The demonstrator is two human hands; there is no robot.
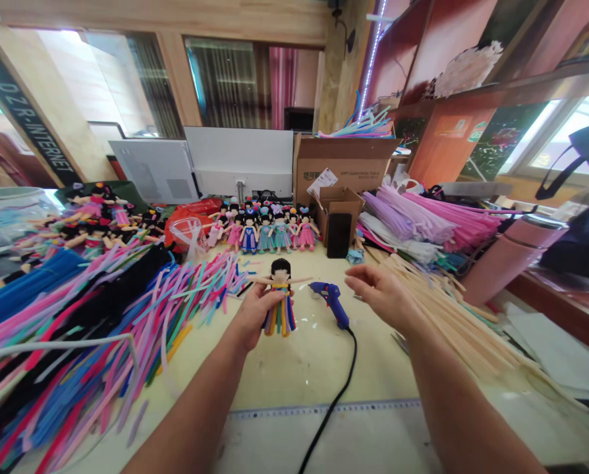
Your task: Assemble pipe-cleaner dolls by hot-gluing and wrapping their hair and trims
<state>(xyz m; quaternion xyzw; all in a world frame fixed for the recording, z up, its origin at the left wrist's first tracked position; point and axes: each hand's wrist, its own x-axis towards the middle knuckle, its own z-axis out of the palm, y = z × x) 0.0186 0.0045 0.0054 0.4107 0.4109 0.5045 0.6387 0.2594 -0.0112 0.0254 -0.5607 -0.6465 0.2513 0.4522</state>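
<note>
My left hand [257,306] is closed around the skirt of a small pipe-cleaner doll [281,276], pinching it from the left side. The doll is upright, with black hair, arms spread wide and a skirt of multicoloured strips. My right hand [381,293] hovers to the right of a blue hot glue gun [333,303], apart from it. Its fingers are loosely bent with a small gap at the tips, and nothing shows between them. The glue gun lies on the table with its nozzle pointing left. Under my right wrist, a metal tip [400,340] peeks out, mostly hidden.
Finished dolls [269,230] stand in rows behind. Loose coloured pipe cleaners [141,316] cover the left, beige ones [447,322] the right. A black cord [341,395] crosses a ruler [368,406] in front. A pink bottle [514,257] and a cardboard box [346,158] stand farther back.
</note>
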